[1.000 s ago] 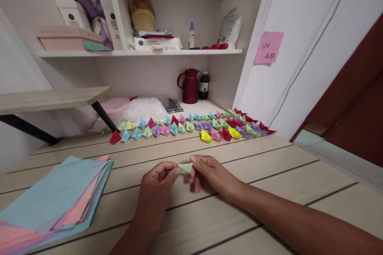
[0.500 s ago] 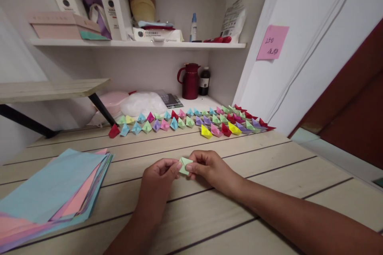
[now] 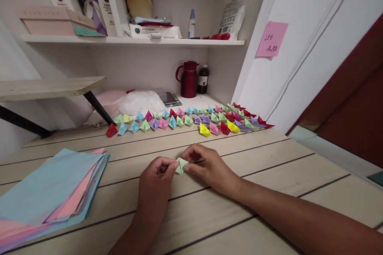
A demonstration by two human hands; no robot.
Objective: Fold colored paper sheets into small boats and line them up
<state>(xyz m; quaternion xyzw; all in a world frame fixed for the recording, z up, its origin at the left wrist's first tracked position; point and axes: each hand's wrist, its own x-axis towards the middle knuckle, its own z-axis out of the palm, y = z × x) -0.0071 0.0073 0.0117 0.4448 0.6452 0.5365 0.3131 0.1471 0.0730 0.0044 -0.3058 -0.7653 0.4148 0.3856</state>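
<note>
A small light-green folded paper [image 3: 181,165], roughly diamond-shaped with a crease line down its middle, is held just above the table between both hands. My left hand [image 3: 157,177] pinches its left corner between thumb and curled index finger. On the opposite side, my right hand [image 3: 209,167] has its thumb at the right corner and its index fingertip by the upper edge, a looser hold with a small gap between them. Beyond the hands stand rows of small folded paper boats in many colours, among them a yellow paper boat [image 3: 205,130] and a red paper boat [image 3: 111,130].
A stack of coloured paper sheets [image 3: 54,187] lies on the left of the slatted wooden table [image 3: 239,223]. Behind the boats are a clear plastic bag [image 3: 142,102], a dark red jug [image 3: 189,80] and a dark bottle [image 3: 203,79]. A small raised wooden shelf [image 3: 50,87] stands at left.
The green paper has turned in the fingers and now shows its middle crease. My right fingers have loosened and spread a little. The view has shifted slightly.
</note>
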